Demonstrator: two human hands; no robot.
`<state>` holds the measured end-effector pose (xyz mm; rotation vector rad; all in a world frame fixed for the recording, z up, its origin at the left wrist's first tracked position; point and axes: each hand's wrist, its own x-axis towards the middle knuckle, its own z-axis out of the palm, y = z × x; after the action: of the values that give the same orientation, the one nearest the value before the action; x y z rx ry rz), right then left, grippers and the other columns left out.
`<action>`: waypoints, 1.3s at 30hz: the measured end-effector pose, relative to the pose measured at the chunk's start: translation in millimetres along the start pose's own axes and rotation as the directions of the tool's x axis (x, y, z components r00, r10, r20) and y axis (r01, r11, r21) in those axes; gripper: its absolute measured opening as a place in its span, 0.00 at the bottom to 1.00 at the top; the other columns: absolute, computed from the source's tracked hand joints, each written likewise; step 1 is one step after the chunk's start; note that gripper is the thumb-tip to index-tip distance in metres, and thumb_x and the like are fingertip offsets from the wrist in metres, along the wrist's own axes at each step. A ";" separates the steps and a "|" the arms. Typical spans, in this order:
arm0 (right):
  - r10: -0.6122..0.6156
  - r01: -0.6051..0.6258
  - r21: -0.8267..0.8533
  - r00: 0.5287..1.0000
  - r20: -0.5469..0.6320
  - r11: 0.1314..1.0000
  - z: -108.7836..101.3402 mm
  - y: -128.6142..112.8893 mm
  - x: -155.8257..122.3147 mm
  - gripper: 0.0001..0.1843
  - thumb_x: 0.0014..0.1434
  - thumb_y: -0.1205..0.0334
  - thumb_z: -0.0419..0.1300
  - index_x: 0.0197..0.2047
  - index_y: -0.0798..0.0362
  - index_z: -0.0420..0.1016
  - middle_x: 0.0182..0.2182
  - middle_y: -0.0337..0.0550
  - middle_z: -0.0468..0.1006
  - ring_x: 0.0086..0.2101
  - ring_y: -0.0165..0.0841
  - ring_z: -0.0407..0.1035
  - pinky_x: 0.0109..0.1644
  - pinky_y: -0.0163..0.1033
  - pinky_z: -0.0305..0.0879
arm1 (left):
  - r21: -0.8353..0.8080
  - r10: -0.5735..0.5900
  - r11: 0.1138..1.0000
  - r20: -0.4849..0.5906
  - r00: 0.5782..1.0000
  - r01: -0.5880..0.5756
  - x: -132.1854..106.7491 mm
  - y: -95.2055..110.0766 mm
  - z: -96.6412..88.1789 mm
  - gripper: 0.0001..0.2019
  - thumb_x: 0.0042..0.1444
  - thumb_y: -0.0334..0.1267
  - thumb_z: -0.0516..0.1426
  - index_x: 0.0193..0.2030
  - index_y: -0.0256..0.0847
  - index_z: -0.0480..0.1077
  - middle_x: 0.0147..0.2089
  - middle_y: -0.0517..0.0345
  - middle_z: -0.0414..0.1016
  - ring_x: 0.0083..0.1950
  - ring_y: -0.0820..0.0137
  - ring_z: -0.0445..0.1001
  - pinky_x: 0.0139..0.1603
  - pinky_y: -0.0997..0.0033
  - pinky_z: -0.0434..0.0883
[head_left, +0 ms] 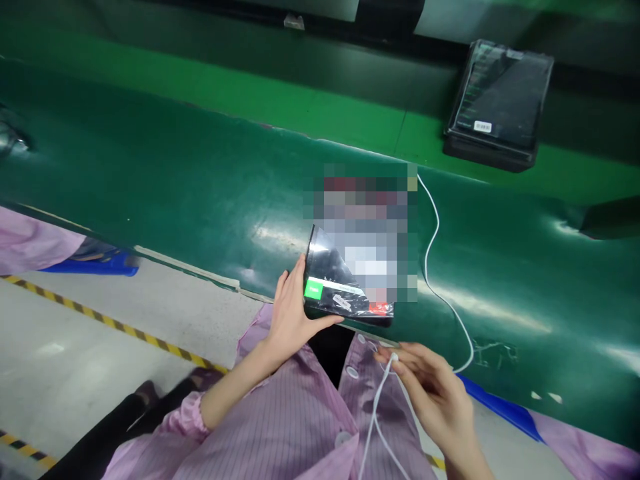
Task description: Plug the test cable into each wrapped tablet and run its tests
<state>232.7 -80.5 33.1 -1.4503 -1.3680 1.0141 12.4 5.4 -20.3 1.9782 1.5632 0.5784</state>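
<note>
My left hand (290,313) grips the lower left corner of a dark, glossy tablet (340,287), with its fingers along the left side and its thumb at the near edge. A green block, a red block and a small white sticker show on the tablet's face; a blurred patch covers its upper right part. Lower right, my right hand (435,387) pinches a white cable (376,407) between thumb and fingers, just off the bench's near edge. Below the fingers two strands hang down. Another length of white cable (427,260) curves over the bench to the right of the tablet.
The green bench (150,180) runs across the view. On a strip behind it sits a stack of dark wrapped tablets (505,100). A dark object (613,220) stands at the right. Pink-clothed people (40,240) are at both sides, beside blue seats (95,263).
</note>
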 end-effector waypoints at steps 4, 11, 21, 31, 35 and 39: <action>-0.149 0.161 0.122 0.984 -0.101 0.979 23.4 -29.9 19.3 0.10 0.69 0.69 0.55 0.45 0.43 0.63 0.33 0.39 0.84 0.33 0.37 0.81 0.36 0.38 0.82 | 0.020 -0.002 1.000 -0.003 1.000 0.002 -1.0 -0.4 0.0 0.61 0.49 0.63 0.66 0.76 0.45 0.32 0.75 0.33 0.54 0.72 0.44 0.62 0.70 0.37 0.58; -0.153 0.164 0.213 0.986 -0.065 0.963 38.8 -47.4 36.6 0.08 0.70 0.65 0.55 0.48 0.42 0.60 0.32 0.36 0.83 0.28 0.34 0.80 0.33 0.37 0.81 | 0.017 0.034 0.999 -0.023 0.999 -0.034 -2.5 -0.9 0.7 0.62 0.49 0.61 0.67 0.76 0.45 0.30 0.75 0.32 0.53 0.72 0.45 0.62 0.69 0.38 0.59; -0.307 0.297 0.256 0.952 -0.001 0.920 17.4 -25.5 37.7 0.19 0.65 0.72 0.59 0.55 0.44 0.77 0.35 0.43 0.82 0.33 0.36 0.77 0.35 0.44 0.77 | 0.054 0.063 0.997 -0.033 0.997 -0.061 -1.8 -2.5 0.9 0.65 0.47 0.62 0.68 0.77 0.42 0.29 0.74 0.33 0.57 0.71 0.45 0.64 0.68 0.41 0.62; -0.323 0.315 0.263 0.946 -0.013 0.912 12.6 -17.4 35.4 0.19 0.62 0.77 0.59 0.52 0.50 0.78 0.36 0.44 0.78 0.33 0.34 0.74 0.37 0.43 0.75 | 0.059 0.063 0.996 -0.042 0.997 -0.061 -2.7 -2.9 0.9 0.64 0.47 0.63 0.67 0.77 0.43 0.30 0.74 0.34 0.57 0.71 0.45 0.64 0.68 0.42 0.62; -0.314 0.304 0.246 0.949 0.004 0.920 11.4 -18.6 37.9 0.18 0.61 0.78 0.59 0.51 0.50 0.79 0.36 0.44 0.79 0.35 0.33 0.74 0.38 0.41 0.75 | 0.027 0.076 0.997 -0.066 0.995 -0.074 -3.7 -3.5 0.3 0.61 0.48 0.64 0.66 0.77 0.44 0.33 0.74 0.34 0.55 0.70 0.44 0.64 0.67 0.40 0.62; -0.288 0.269 0.270 0.957 0.032 0.925 8.4 -15.1 33.4 0.19 0.62 0.77 0.60 0.53 0.50 0.78 0.37 0.44 0.80 0.36 0.34 0.76 0.40 0.41 0.77 | -0.061 0.093 0.993 -0.095 0.991 -0.099 -6.2 -5.8 0.4 0.54 0.55 0.63 0.61 0.77 0.44 0.36 0.75 0.35 0.54 0.71 0.43 0.62 0.67 0.39 0.61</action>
<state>222.5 -46.4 45.4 -0.9996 -1.3850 1.0238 6.8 0.4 -24.4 2.0115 1.4892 0.7594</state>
